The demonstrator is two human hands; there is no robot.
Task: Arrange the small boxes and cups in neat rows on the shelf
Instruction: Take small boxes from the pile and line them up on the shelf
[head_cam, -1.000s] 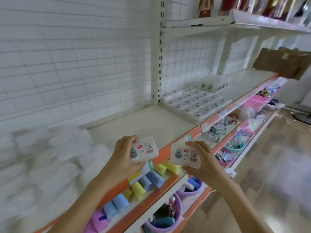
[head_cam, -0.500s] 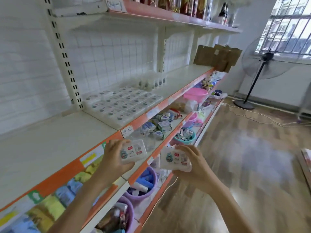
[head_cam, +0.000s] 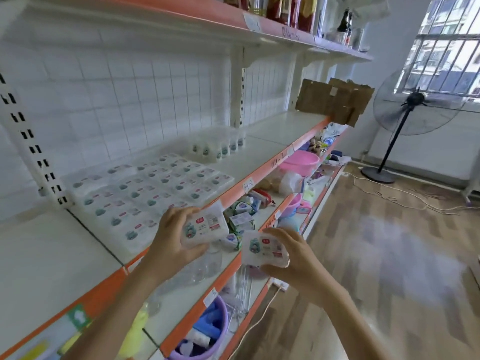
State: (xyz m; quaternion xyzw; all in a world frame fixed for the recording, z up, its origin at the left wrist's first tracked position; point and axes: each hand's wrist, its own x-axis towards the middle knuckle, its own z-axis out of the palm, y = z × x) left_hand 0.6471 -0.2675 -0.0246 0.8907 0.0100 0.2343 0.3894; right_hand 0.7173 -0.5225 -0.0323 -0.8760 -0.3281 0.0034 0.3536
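Note:
My left hand (head_cam: 172,239) grips a small white box (head_cam: 205,226) with a green and red label, held just in front of the orange shelf edge. My right hand (head_cam: 293,258) grips a second small white box (head_cam: 262,249) of the same kind, lower and to the right, out over the lower shelves. On the white shelf (head_cam: 262,154) lie several matching boxes in flat rows (head_cam: 145,189). Behind them, toward the right, stands a short row of small clear cups (head_cam: 220,146) with green labels.
The left shelf section (head_cam: 46,255) is bare white. Lower shelves hold a pink basin (head_cam: 301,162), a purple basket (head_cam: 207,331), yellow rolls and packets. Torn cardboard (head_cam: 335,100) sits at the shelf's far end. A standing fan (head_cam: 413,110) and cables are on the wooden floor.
The view has swung right along the shelf, bringing the rows of boxes and the cups closer. Both hands still hold their boxes, the left one now nearer the rows.

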